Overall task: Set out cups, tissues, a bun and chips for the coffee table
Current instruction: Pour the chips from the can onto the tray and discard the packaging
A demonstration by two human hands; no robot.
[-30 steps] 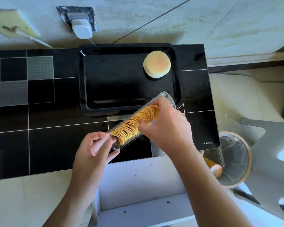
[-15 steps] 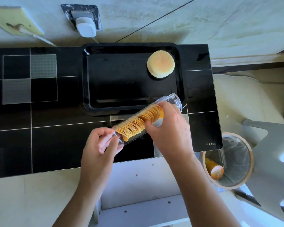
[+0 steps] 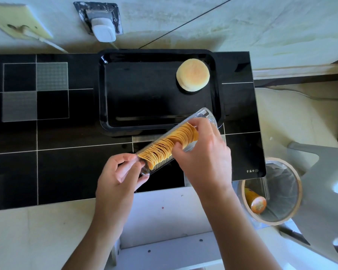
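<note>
Chips (image 3: 169, 146): stacked row in a clear plastic sleeve-tray (image 3: 205, 115), held slanted mid-frame, just above the desk (image 3: 53, 162), far end over the lower right rim of the black tray (image 3: 102, 94).

Desk: glossy black glass, white grid lines, two textured grey squares upper left. Hard, slick, so the serving tray gives one carry unit.

Black tray: rounded rectangle, raised lip, shiny plastic. Mostly bare floor; bun (image 3: 193, 75) parked flat in its upper right corner, likely to leave room for the rest. Bun is round, pale, matte, soft-looking.

Sleeve-tray: thin, rigid-ish, transparent, ribbed end. Looks flimsy, hence two-hand support.

Right hand (image 3: 207, 152): fingers curled over the upper part of the stack, pinching a batch of chips. Probably lifting them out to the tray.

Left hand (image 3: 119, 176): fingers and thumb pinch the near end of the sleeve-tray, steadying it.

Chips thin, curved, brittle; squeeze risk.

No cups or tissues in view.
</note>
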